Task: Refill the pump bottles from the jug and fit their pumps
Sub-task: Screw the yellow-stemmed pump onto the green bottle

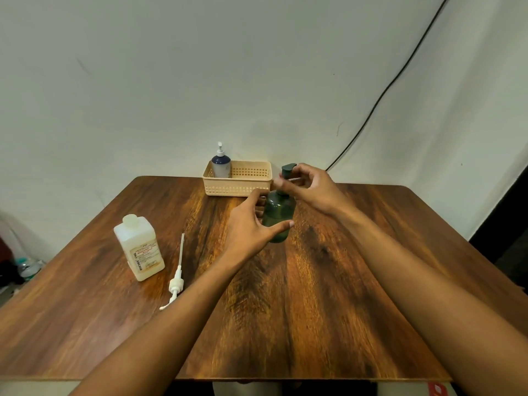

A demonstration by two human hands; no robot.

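Left hand (248,224) wraps its grip round the green bottle (278,215), which stands on the surface (343,281). Right hand (311,187) pinches the dark pump (288,170) at the bottle's neck. Advisable: steady the bottle, keep the pump vertical, turn its collar until snug.

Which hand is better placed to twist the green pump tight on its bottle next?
Right. The right hand pinches the green pump just above the neck, while the left hand grips the green bottle by its body, steadying it.
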